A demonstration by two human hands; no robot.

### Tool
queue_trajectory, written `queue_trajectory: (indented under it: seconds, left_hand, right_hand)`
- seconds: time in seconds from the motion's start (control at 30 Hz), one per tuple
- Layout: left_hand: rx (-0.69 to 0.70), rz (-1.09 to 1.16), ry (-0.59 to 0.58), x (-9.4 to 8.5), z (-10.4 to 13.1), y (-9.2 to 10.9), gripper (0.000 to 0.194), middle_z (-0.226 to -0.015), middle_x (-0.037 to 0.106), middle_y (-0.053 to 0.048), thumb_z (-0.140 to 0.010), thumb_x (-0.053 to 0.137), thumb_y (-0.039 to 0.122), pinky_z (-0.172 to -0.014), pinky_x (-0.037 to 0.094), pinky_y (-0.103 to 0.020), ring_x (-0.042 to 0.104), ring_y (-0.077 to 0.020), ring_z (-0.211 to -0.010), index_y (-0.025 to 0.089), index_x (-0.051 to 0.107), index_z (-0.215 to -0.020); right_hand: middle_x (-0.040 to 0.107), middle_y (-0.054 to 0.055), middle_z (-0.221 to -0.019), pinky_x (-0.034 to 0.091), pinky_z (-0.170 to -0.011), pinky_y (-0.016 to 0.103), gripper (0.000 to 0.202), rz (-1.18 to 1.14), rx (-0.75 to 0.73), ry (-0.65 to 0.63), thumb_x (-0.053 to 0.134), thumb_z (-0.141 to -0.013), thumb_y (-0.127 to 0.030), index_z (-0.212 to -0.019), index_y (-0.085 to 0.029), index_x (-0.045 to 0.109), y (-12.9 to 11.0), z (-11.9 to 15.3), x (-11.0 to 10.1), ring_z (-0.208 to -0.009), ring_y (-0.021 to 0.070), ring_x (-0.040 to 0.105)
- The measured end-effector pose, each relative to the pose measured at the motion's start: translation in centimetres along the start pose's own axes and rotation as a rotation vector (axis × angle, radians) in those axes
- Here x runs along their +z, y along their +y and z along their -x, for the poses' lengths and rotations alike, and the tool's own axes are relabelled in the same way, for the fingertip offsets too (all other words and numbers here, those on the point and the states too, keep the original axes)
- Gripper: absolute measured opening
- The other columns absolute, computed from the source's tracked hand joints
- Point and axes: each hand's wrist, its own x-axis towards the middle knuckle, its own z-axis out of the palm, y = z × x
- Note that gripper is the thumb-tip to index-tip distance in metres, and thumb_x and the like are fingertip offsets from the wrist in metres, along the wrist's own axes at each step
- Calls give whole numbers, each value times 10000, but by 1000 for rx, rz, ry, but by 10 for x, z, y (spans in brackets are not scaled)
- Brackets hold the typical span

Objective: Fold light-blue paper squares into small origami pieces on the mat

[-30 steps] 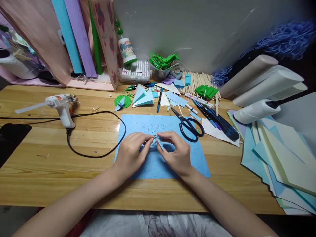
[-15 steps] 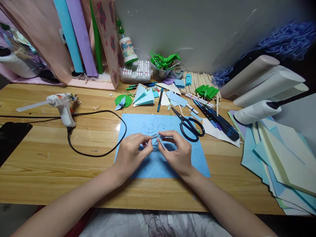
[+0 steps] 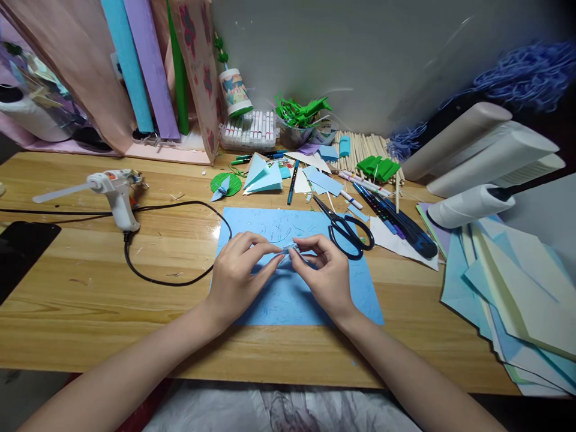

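Presently, at the near front of the wooden bench (image 3: 148, 342), a rectangular blue sheet (image 3: 279, 309) lies flat beneath both hands, its surface marked with dark scratches. The left hand (image 3: 234, 273) pinches the left end of a small, folded, light-blue paper piece (image 3: 288, 248) between thumb and fingertips. The right hand (image 3: 328, 273) pinches the same piece at its right end, likewise by thumb and fingers. The piece is held above the sheet, between the two hands (its exact folds are partly hidden by the fingers).

Just beyond the right hand, black-handled metal scissors (image 3: 346, 234) lie across the sheet's right edge, blades pointing away. Well to the left, a white glue gun (image 3: 117, 201) rests on the bench, its black cable (image 3: 173, 282) looping toward the sheet. Past the sheet, a round green disc (image 3: 231, 182) carries a pointed blue paper fold (image 3: 220, 189). Farther back, against the grey wall (image 3: 337, 54), stands a clear plastic box of white markers (image 3: 249, 137).
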Motion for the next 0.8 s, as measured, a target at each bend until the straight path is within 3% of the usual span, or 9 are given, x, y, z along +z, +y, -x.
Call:
queue_trajectory:
  seconds: [0.8]
  left_hand:
    - [163, -255, -20, -1, 2, -2, 70, -759, 631, -39, -801, 548, 225, -647, 382, -288, 549, -160, -707, 182, 602, -807]
  right_hand:
    - [619, 28, -812, 570, -649, 273, 138, 39, -94, 12, 615, -736, -212, -871, -189, 598, 1, 4, 1, -748, 140, 601]
